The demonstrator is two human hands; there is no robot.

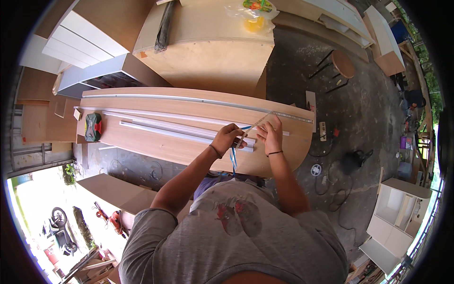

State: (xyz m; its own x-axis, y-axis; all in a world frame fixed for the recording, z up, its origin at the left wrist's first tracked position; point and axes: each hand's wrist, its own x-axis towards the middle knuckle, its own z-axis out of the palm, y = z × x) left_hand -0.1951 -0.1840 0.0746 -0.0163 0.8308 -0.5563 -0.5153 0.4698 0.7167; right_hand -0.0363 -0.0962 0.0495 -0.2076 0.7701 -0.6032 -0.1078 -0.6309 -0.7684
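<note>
My left hand (pixel 228 137) is closed around a tape measure, whose case is mostly hidden by the fingers. A blue strap (pixel 233 158) hangs below that hand. From it the pale tape blade (pixel 293 116) rises to my right fingertips, bends there and runs along the board toward its right end. My right hand (pixel 270 136) has its fingers apart, with the raised fingertips at the bend in the blade. Both hands are over a long wood-toned board (pixel 161 144) with a rounded right end. Long metal strips (pixel 170 131) lie lengthwise on it, several passing behind my hands.
A green and black case with red parts (pixel 93 127) rests at the board's left end. Beyond stands a large plywood box (pixel 208 59) carrying a dark roll (pixel 164 28) and plastic bags (pixel 255 21). A round stool (pixel 343 64) and cables (pixel 338 196) are on the floor at right.
</note>
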